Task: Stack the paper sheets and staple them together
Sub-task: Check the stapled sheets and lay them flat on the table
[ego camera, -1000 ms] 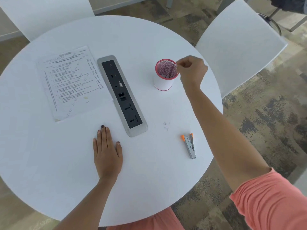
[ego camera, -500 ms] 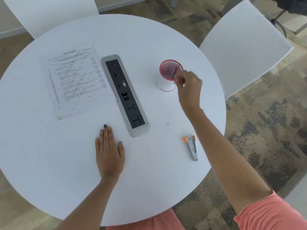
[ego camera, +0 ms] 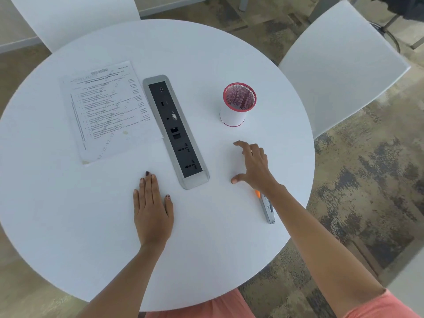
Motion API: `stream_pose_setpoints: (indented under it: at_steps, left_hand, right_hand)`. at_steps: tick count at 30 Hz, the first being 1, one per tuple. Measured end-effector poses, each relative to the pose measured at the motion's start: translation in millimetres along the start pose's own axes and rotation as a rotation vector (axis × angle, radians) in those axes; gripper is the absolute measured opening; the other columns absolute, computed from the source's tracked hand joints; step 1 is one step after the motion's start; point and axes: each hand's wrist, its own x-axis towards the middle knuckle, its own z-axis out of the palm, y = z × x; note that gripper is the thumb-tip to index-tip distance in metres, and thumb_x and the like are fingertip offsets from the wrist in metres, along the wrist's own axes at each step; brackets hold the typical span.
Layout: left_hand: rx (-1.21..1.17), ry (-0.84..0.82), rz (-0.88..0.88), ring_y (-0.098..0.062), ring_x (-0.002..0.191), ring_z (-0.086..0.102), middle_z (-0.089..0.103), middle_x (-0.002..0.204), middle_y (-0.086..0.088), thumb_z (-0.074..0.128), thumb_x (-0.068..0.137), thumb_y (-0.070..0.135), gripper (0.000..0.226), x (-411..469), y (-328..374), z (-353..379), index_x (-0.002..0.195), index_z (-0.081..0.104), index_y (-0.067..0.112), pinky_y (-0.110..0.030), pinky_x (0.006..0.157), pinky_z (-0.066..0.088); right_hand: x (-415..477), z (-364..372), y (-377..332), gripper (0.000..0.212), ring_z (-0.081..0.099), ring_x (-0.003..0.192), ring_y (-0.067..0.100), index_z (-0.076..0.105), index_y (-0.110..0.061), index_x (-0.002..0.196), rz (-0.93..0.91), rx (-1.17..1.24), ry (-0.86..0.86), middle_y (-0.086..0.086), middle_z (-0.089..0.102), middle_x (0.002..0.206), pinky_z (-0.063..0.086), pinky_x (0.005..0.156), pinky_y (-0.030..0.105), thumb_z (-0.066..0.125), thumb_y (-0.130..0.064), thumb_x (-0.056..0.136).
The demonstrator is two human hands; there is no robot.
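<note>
Printed paper sheets (ego camera: pixel 107 109) lie stacked at the left of the round white table (ego camera: pixel 68 226). A grey stapler with orange tips (ego camera: pixel 267 208) lies near the right edge, partly hidden under my right wrist. My right hand (ego camera: pixel 253 165) hovers open just above the table, fingers spread, over the spot between the stapler and the cup. My left hand (ego camera: pixel 152 208) rests flat on the table, palm down, holding nothing.
A grey and black socket strip (ego camera: pixel 175 130) is set into the table's middle. A white mesh cup with a red rim (ego camera: pixel 237 104) stands right of the strip. White chairs stand at the back left (ego camera: pixel 75 17) and the right (ego camera: pixel 341 63).
My right hand left the cup's rim and came down toward me, opening its fingers over the table near the stapler. My left hand stayed flat.
</note>
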Motion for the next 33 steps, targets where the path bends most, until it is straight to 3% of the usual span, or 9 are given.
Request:
stream_pose_setpoints:
  at_steps: [8, 11, 15, 19, 23, 25, 27, 29, 33]
  left_hand:
    - [0.004, -0.009, -0.001, -0.024, 0.152, 0.02, 0.021, 0.164, -0.009, 0.03, 0.1, 0.028, 0.061, 0.0, -0.7, 0.2, 0.156, 0.02, 0.004, -0.04, 0.125, 0.013]
    - [0.001, -0.007, 0.0, -0.024, 0.152, 0.021, 0.022, 0.164, -0.009, 0.03, 0.1, 0.028, 0.061, 0.0, -0.3, 0.3, 0.156, 0.02, 0.004, -0.04, 0.125, 0.014]
    - [-0.005, -0.008, -0.001, -0.025, 0.152, 0.021, 0.022, 0.164, -0.009, 0.03, 0.1, 0.028, 0.061, -0.2, -0.6, 0.0, 0.155, 0.021, 0.004, -0.04, 0.125, 0.014]
    - [-0.007, -0.007, -0.002, -0.024, 0.152, 0.022, 0.023, 0.164, -0.009, 0.03, 0.1, 0.028, 0.061, 0.4, -0.4, -0.8, 0.155, 0.021, 0.004, -0.04, 0.125, 0.014]
    - [-0.007, -0.011, -0.002, -0.024, 0.152, 0.022, 0.022, 0.164, -0.009, 0.029, 0.1, 0.028, 0.061, 0.1, 0.0, -1.0, 0.156, 0.02, 0.004, -0.041, 0.125, 0.014]
    - [-0.008, -0.01, -0.001, -0.025, 0.152, 0.022, 0.022, 0.164, -0.01, 0.029, 0.1, 0.029, 0.061, -0.1, 0.2, -1.1, 0.155, 0.021, 0.004, -0.041, 0.125, 0.015]
    - [-0.01, -0.009, -0.001, -0.025, 0.152, 0.022, 0.022, 0.164, -0.01, 0.028, 0.1, 0.029, 0.062, 0.1, 0.4, -1.3, 0.155, 0.021, 0.004, -0.041, 0.125, 0.015]
    - [-0.009, -0.009, 0.0, -0.025, 0.152, 0.022, 0.022, 0.164, -0.01, 0.028, 0.1, 0.029, 0.062, -0.1, 0.3, -1.4, 0.155, 0.021, 0.004, -0.041, 0.125, 0.015]
    - [-0.006, -0.006, 0.001, -0.025, 0.151, 0.022, 0.023, 0.164, -0.01, 0.029, 0.1, 0.029, 0.061, -0.1, 0.5, -1.4, 0.155, 0.021, 0.004, -0.042, 0.125, 0.016]
  right_hand:
    - [18.9, 9.1, -7.4, 0.077, 0.046, 0.11, 0.032, 0.038, -0.012, 0.136, 0.165, 0.116, 0.201, 0.013, 0.048, 0.122, 0.035, 0.088, 0.036, 0.08, -0.025, 0.072]
    - [9.5, 14.0, -15.0, 0.068, 0.042, 0.122, 0.032, 0.038, -0.008, 0.139, 0.099, 0.116, 0.19, 0.014, 0.044, 0.135, 0.038, 0.1, 0.039, 0.073, -0.01, 0.08]
    - [-14.6, 18.2, -27.7, 0.064, 0.033, 0.138, 0.027, 0.035, -0.006, 0.145, -0.016, -0.022, 0.084, 0.011, 0.032, 0.151, 0.041, 0.106, 0.043, 0.042, 0.017, 0.086]
    - [-34.2, 24.5, -31.6, 0.066, 0.058, 0.115, 0.035, 0.054, 0.007, 0.127, -0.079, -0.117, 0.128, 0.019, 0.056, 0.131, 0.058, 0.077, 0.047, 0.049, 0.03, 0.066]
    - [-47.9, 8.3, -33.1, 0.061, 0.039, 0.134, 0.024, 0.046, -0.005, 0.138, -0.019, -0.159, -0.019, 0.004, 0.045, 0.144, 0.035, 0.096, 0.025, 0.035, 0.018, 0.083]
    - [-51.9, 9.5, -36.3, 0.055, 0.039, 0.135, 0.03, 0.045, 0.001, 0.137, 0.112, -0.191, 0.14, 0.014, 0.047, 0.142, 0.035, 0.104, 0.034, 0.028, 0.011, 0.086]
    - [-52.4, 21.7, -31.7, 0.047, 0.029, 0.14, 0.038, 0.042, 0.011, 0.134, 0.188, -0.445, 0.166, 0.027, 0.041, 0.144, 0.013, 0.118, 0.047, 0.031, -0.012, 0.095]
    - [-58.3, 35.1, -32.6, 0.065, 0.014, 0.145, 0.038, 0.031, 0.017, 0.137, 0.284, -0.562, 0.084, 0.03, 0.027, 0.15, -0.008, 0.118, 0.046, 0.035, -0.035, 0.098]
    - [-67.7, 55.1, -41.3, 0.083, 0.005, 0.148, 0.033, 0.009, 0.017, 0.142, 0.281, -0.582, 0.06, 0.028, 0.011, 0.155, -0.015, 0.117, 0.04, 0.029, -0.05, 0.096]
